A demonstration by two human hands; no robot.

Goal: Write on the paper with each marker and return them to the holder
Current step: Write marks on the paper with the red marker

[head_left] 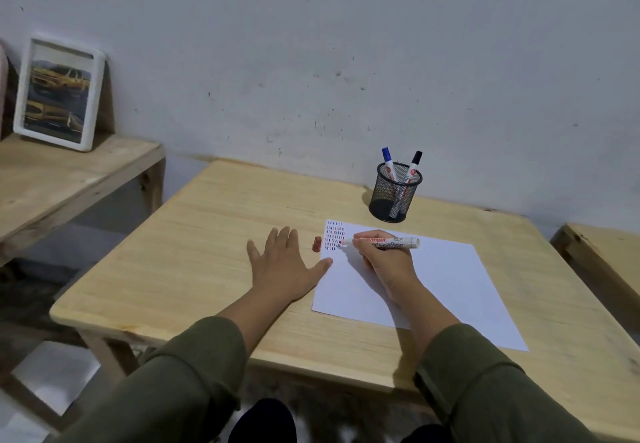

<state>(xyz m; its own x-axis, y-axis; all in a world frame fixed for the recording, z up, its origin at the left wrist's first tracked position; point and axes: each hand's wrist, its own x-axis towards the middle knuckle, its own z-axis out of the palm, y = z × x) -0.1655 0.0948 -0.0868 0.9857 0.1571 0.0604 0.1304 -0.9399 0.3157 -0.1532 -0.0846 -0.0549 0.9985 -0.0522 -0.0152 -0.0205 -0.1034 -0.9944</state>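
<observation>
Your right hand [384,262] grips the red marker [381,242], writing at frame centre, left hand [280,266] flat and empty beside the paper [433,279]; next, recap with the cap [316,244] and return it to the holder [394,196].

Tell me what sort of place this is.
Probably a plain room at home: low wooden table against a scuffed wall, mesh holder of markers, framed car picture on a side bench.

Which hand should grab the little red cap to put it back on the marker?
Probably the left hand. It lies open on the table, right beside the red cap. The right hand is busy gripping the marker on the paper.
</observation>
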